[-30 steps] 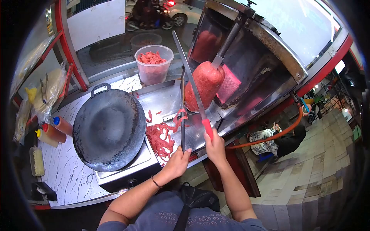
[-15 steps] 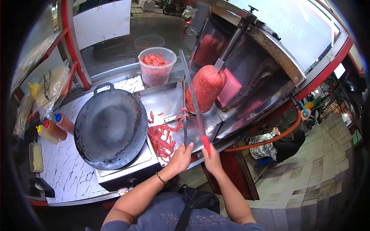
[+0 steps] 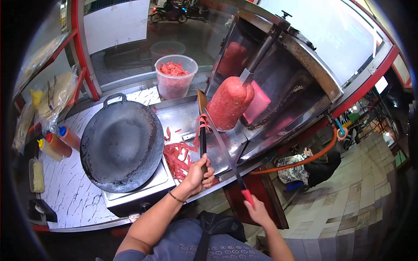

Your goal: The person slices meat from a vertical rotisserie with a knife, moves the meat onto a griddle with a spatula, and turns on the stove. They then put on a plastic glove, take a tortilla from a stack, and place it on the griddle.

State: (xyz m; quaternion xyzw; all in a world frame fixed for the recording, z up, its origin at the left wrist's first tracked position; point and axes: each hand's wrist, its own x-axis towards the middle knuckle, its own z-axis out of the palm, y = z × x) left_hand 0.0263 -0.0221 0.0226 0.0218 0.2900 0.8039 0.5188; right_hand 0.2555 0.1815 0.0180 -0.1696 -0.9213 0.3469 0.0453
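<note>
My left hand [image 3: 198,175] is wrapped round the black handle of a spatula [image 3: 203,137]. Its flat brownish head rises at the lower left side of a thick red kebab meat block [image 3: 229,102] on a spit. Thin meat strips [image 3: 202,119] hang over the spatula where handle and head meet. Lower down, my right hand [image 3: 257,209] grips the red handle of a long knife [image 3: 224,150]. The knife slants up to the left, its tip close to the spatula, below the meat block. Sliced meat [image 3: 177,160] lies on the metal tray [image 3: 176,115] left of my left hand.
A large black wok [image 3: 123,143] sits on a stove at left. Behind the tray stands a plastic tub [image 3: 174,82] of meat strips. Sauce bottles [image 3: 58,145] line the far left. The grill housing [image 3: 296,74] surrounds the spit. A seated person [image 3: 313,169] is at right.
My right hand has drawn the knife down and to the right, lowering its tip from above the meat block to below it. The spatula has turned, showing its broad head.
</note>
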